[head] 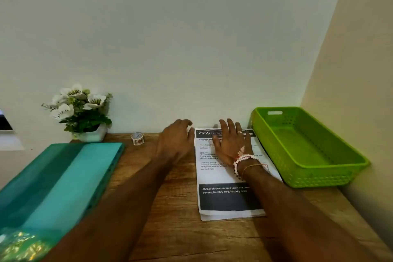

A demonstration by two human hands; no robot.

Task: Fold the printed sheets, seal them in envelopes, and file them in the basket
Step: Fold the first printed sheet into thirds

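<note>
1. A small stack of white printed sheets, with black header bands and the number 2659 at the top, lies flat on the brown wood-grain table, its far edge close to the white wall.
2. The right hand rests palm-down on the upper half of the printed sheets, fingers spread and apart, covering part of the header. It presses flat and clamps nothing. A ring shows on one finger, and a white bead bracelet with thin threads circles the wrist.
3. The left hand sits just beside the left edge of the sheets near their top corner, fingers loosely curled and open, with nothing in its grasp. Whether its fingertips touch the paper edge cannot be told.
4. The bright green perforated plastic basket stands on the table just to the right of the sheets, against the corner of the wall. Nothing shows inside it.
5. A small roll of patterned tape stands upright on the table left of the left hand, near the wall.
6. A white pot of white artificial flowers with green leaves sits further left at the wall.
7. A teal rectangular folder-like case lies on the left part of the table, well apart from the sheets.
</note>
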